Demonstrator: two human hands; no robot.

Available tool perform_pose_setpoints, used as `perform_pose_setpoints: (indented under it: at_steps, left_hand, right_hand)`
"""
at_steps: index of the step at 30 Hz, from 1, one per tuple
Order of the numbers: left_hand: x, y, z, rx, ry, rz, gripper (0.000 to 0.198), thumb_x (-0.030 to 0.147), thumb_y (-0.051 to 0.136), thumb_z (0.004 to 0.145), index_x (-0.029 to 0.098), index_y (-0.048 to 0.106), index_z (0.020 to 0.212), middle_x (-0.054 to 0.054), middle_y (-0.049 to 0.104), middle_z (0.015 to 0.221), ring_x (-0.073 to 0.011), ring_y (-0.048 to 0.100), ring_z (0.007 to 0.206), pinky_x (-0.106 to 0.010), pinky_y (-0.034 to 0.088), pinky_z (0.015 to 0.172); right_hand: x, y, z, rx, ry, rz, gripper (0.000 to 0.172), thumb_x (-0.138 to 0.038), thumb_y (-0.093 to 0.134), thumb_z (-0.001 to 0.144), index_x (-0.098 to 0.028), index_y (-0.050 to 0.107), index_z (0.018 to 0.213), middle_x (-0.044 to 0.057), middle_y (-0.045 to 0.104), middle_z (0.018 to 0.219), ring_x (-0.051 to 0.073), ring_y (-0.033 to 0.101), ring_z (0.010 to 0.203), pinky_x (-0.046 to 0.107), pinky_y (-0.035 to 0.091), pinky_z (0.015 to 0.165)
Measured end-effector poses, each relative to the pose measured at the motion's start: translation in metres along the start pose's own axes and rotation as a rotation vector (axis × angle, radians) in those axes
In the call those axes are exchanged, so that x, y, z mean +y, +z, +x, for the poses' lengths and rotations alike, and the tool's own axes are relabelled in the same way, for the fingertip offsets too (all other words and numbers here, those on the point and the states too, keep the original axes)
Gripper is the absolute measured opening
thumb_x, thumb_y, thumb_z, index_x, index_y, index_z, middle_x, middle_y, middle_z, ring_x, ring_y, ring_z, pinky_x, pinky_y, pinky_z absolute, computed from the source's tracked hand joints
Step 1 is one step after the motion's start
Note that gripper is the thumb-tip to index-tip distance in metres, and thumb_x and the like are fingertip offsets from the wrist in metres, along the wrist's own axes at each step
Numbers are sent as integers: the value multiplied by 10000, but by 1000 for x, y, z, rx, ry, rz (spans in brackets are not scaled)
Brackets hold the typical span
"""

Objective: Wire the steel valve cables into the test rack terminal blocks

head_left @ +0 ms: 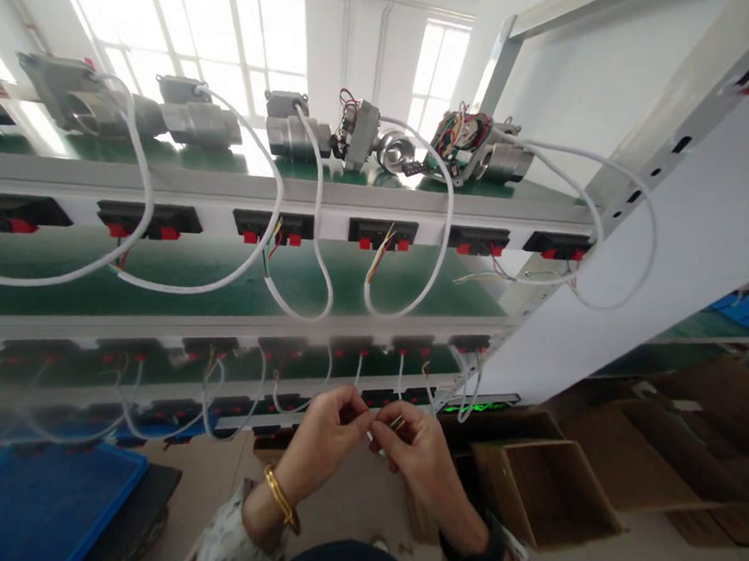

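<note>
At the lower middle, my left hand and my right hand meet at their fingertips, both closed in a pinch. Between them shows a small white cable end. Thin yellowish wires stick out by my right thumb; the fingers hide most of the piece. Just behind the hands, thin white cables hang from the lower rack rows. Above, white cables loop down from metal valves to black terminal blocks with red tabs.
The metal rack spans the view, with green shelves. Two units at its top right have exposed wiring. A blue tray lies at lower left. Open cardboard boxes stand at lower right beside a white panel.
</note>
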State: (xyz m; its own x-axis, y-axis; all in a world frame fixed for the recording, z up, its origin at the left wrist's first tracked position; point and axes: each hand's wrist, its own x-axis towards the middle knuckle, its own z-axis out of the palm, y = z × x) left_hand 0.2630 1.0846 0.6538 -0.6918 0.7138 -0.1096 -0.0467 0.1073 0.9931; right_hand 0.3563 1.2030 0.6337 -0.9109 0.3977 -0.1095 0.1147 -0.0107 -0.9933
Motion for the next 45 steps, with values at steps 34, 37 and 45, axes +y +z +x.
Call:
perform_pose_setpoints:
  at_steps: [34, 37, 45]
  left_hand:
    - [-35, 6, 58, 363, 301, -762, 410, 159, 710, 707, 212, 528, 1071, -23, 592, 1061, -154, 560, 946, -271, 434, 842]
    - [-37, -3, 71, 268, 379, -746, 349, 144, 737, 665, 191, 579, 973, -19, 637, 948, -180, 576, 950, -298, 435, 879]
    - [-52, -11, 81, 235, 324, -718, 265, 214, 787, 615, 132, 634, 815, -41, 663, 816, -166, 597, 745, -267, 462, 704]
  right_hand:
    - [-8, 34, 59, 428, -711, -573, 79, -190, 524, 836, -186, 543, 760, 86, 571, 1051, 213, 512, 1046, 411, 386, 929]
    - [-8, 36, 62, 441, -729, -596, 91, -156, 538, 824, -185, 536, 738, 78, 586, 1006, 203, 524, 1008, 397, 395, 910]
    - [-9, 40, 66, 503, -754, -633, 97, -168, 543, 831, -187, 528, 737, 70, 583, 950, 199, 536, 954, 378, 416, 868]
